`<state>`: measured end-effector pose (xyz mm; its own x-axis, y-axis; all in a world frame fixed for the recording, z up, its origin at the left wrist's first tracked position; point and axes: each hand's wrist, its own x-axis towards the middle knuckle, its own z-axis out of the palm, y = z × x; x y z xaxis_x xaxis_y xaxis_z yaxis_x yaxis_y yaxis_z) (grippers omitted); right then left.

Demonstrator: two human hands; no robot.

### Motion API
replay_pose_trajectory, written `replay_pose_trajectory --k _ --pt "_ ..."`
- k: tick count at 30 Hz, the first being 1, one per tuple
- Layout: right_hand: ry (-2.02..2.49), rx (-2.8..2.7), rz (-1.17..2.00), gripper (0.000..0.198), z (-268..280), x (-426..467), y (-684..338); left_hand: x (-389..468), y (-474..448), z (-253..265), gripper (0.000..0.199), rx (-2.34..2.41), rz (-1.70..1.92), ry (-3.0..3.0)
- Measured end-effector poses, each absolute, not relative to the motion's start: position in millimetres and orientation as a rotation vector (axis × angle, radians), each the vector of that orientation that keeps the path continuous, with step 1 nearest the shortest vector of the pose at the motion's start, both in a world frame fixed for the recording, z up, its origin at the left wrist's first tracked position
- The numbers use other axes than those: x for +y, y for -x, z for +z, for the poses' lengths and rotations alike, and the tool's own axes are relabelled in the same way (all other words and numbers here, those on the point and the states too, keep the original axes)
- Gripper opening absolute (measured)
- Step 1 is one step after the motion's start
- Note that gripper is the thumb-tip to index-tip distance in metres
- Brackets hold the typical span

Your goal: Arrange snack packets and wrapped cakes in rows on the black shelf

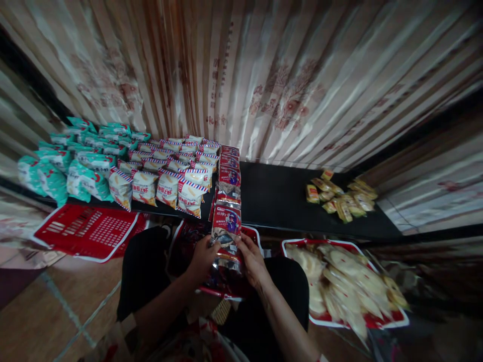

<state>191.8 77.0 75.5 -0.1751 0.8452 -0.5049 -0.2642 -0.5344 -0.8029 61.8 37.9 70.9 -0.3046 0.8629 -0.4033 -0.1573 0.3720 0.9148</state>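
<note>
Between my two hands is a red snack packet (227,221) with dark printing and a see-through lower part. My left hand (203,258) is closed on its left edge, thumb on the front. On the right edge, the fingers and thumb of my right hand (252,257) grip it too. Just beyond it, a row of similar red packets (229,176) runs back along the black shelf (271,201). Below my hands, between my knees, stands a red basket (258,239) with a white rim. More dark red packets lie in it, partly hidden by my hands.
Left on the shelf stand rows of white chip bags (191,197) and teal bags (81,181). Small yellow packets (343,206) lie at the right. A basket (400,321) of pale bagged food is right of my knee; a red-and-white basket (90,231) is left. Curtains (287,90) hang behind.
</note>
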Motion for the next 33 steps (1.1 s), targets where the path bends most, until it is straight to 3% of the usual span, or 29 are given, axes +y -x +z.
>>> replay_pose_trajectory --k 18,33 --pt "1.334 -0.836 1.724 0.042 58 84 -192 43 -66 72 0.021 1.591 1.231 -0.593" --pt "1.323 -0.814 1.782 0.048 60 95 -187 55 -64 67 0.025 1.714 1.201 -0.715"
